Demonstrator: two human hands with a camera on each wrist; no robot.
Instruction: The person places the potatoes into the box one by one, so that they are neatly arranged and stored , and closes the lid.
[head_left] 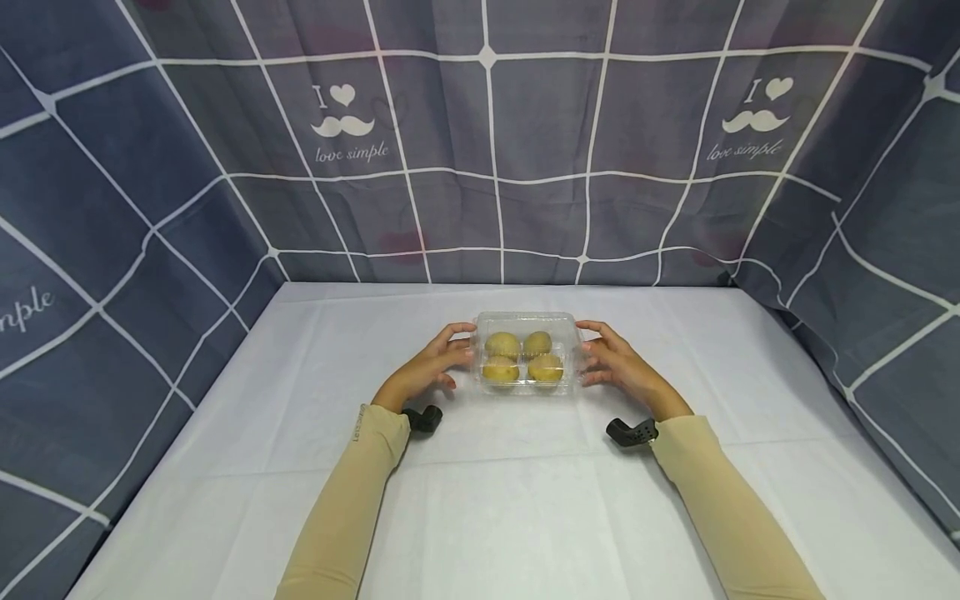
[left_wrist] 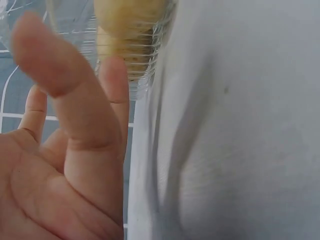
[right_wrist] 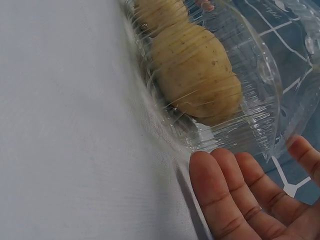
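Observation:
A clear plastic box (head_left: pixel 570 337) with its lid down sits on the table, holding several yellow potatoes (head_left: pixel 545 367). My left hand (head_left: pixel 423 367) is at the box's left side, its fingers loosely extended and fingertips right at the wall. On the opposite side, my right hand (head_left: pixel 626 371) has its fingers stretched toward the box, fingertips at the edge. Ribbed plastic walls cover the potato (right_wrist: pixel 192 70) nearest the right wrist camera. In the left wrist view, the thumb (left_wrist: pixel 75 85) stands in front of part of the box.
White cloth (head_left: pixel 495 517) covers the table and shows faint fold lines. Behind it hangs a dark grey checked curtain (head_left: pixel 540 117) with white lines and printed words, and similar cloth stands on the left and right. A black wrist device (head_left: pixel 632 432) sits at the right cuff.

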